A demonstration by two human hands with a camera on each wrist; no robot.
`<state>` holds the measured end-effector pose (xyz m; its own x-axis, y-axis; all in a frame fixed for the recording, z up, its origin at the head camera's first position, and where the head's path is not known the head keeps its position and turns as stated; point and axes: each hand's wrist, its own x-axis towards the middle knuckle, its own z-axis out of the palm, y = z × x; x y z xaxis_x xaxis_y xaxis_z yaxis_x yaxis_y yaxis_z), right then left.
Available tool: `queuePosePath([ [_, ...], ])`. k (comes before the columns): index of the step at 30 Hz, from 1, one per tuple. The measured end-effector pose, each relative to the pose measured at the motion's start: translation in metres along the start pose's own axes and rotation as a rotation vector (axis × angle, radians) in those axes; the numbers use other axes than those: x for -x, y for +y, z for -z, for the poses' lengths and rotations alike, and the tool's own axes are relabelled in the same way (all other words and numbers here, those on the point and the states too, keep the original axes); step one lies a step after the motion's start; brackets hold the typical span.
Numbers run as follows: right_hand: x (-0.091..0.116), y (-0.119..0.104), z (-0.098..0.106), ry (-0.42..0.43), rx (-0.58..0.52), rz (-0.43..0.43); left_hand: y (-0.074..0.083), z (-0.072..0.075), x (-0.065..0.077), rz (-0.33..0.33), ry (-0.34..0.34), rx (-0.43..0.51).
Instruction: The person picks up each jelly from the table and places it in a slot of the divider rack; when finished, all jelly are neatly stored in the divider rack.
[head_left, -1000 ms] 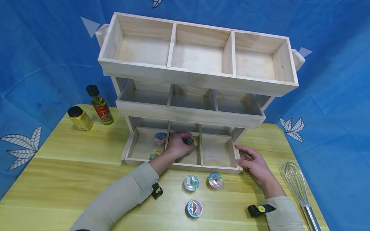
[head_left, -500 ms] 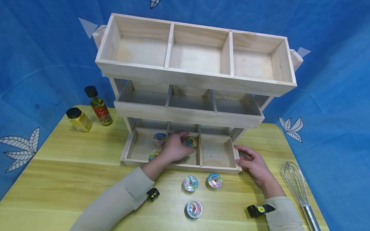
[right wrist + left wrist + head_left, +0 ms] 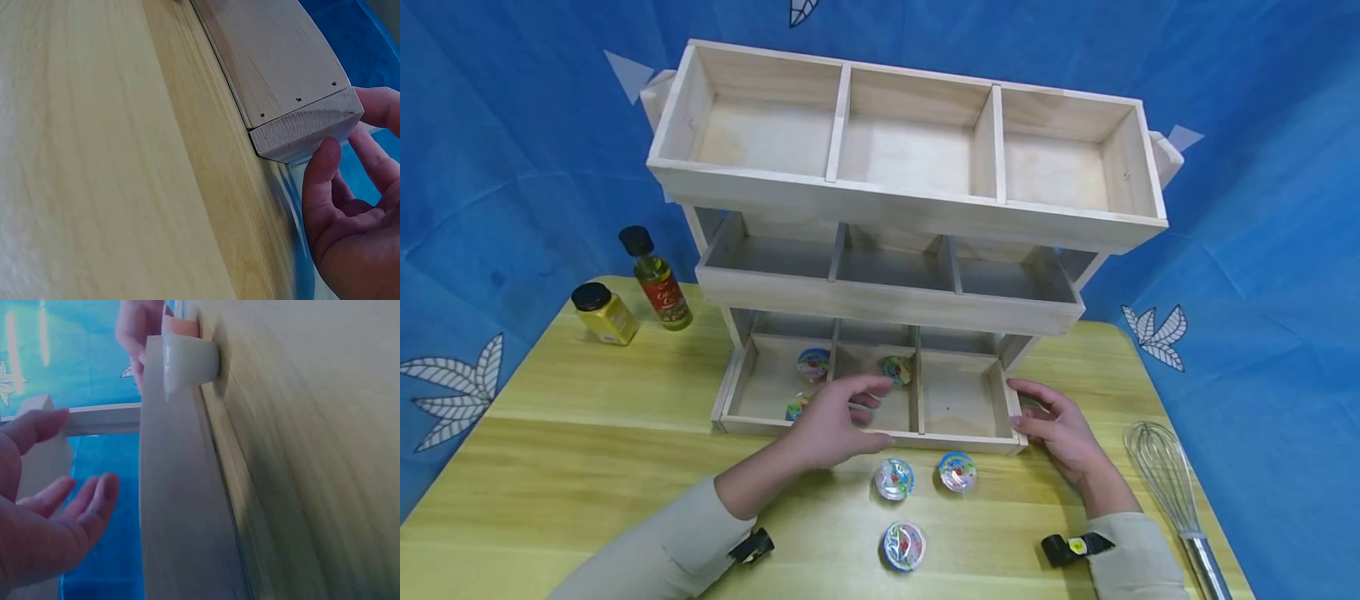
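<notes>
My left hand [image 3: 835, 421] is above the front board of the rack's bottom tier, fingers spread and holding nothing. Just beyond its fingertips, a small jelly cup [image 3: 897, 370] lies in the middle compartment. The left compartment has two more cups, one farther back [image 3: 813, 364] and one nearer [image 3: 797, 406], partly hidden by the hand. At the right end of the wooden rack [image 3: 865, 292], my right hand [image 3: 1063, 433] rests its thumb and index finger against the side panel's corner [image 3: 306, 128]. Its other fingers are bent loosely beside the panel.
Three jelly cups stand on the table before the rack: left [image 3: 894, 479], right [image 3: 957, 472] and near [image 3: 904, 546]. A whisk [image 3: 1172, 492] lies at the right edge. An oil bottle [image 3: 658, 283] and a yellow jar [image 3: 606, 314] are at back left.
My left hand has let go of the cup in the middle compartment and drawn back toward the front left, its fingers spreading. The right hand has stayed at the rack's side.
</notes>
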<state>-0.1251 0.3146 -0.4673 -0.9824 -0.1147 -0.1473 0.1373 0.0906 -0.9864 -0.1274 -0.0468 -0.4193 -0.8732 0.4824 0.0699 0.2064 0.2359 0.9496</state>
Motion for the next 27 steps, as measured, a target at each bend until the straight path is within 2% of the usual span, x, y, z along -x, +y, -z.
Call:
queuePosePath([
  [6,0.001,0.000,-0.001,0.004,0.011,0.001,-0.002,0.001,0.024,-0.012,-0.110,0.035],
  [9,0.001,-0.001,-0.001,0.007,0.014,0.000,-0.005,-0.003,0.032,-0.001,-0.150,0.059],
  [12,0.002,-0.002,-0.002,0.006,0.020,-0.001,-0.010,-0.007,0.037,0.017,-0.201,0.044],
  [14,0.002,-0.002,-0.002,0.004,0.024,0.001,-0.012,-0.009,0.037,0.017,-0.240,-0.001],
  [18,0.003,-0.004,-0.002,0.005,0.027,0.001,-0.018,-0.015,0.036,-0.031,-0.295,-0.122],
  [23,0.005,-0.004,-0.002,0.011,0.032,-0.001,-0.022,-0.021,0.031,-0.097,-0.311,-0.257],
  [27,0.005,-0.005,-0.003,0.010,0.028,-0.003,-0.025,-0.023,0.027,-0.120,-0.325,-0.314],
])
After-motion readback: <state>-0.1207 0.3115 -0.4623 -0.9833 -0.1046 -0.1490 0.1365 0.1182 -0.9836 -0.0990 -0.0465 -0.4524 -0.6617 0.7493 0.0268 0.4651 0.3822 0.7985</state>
